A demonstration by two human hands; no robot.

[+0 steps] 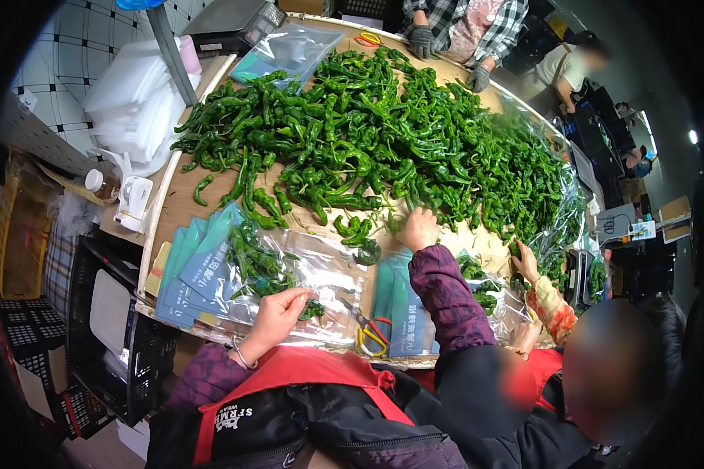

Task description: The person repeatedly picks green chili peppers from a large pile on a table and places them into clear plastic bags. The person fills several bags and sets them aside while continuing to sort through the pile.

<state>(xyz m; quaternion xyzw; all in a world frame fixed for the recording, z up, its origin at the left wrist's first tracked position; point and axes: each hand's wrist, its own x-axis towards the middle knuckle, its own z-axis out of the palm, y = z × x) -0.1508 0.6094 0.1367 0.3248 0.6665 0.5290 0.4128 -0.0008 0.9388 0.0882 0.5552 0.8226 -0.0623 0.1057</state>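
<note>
My left hand [277,316], with a bracelet at the wrist, pinches the opening of a clear plastic bag [334,252] lying flat on the table. Green peppers [258,264] fill the bag's printed end, and a few more [312,311] lie near my fingertips. My right hand [419,230] reaches to the near edge of a large heap of wrinkled green peppers [352,129]. Its fingers are bent down by a pepper, and whether they grip it is hidden. A few loose peppers [355,231] rest between my hands.
Red-and-yellow-handled scissors [371,334] lie beside a stack of printed bags [402,299]. More printed bags [179,281] are at the left. At my right, a co-worker's hands [527,264] handle peppers and a bag. Across the table stands a person with gloved hands [420,41]. A metal post [173,55] rises at the left edge.
</note>
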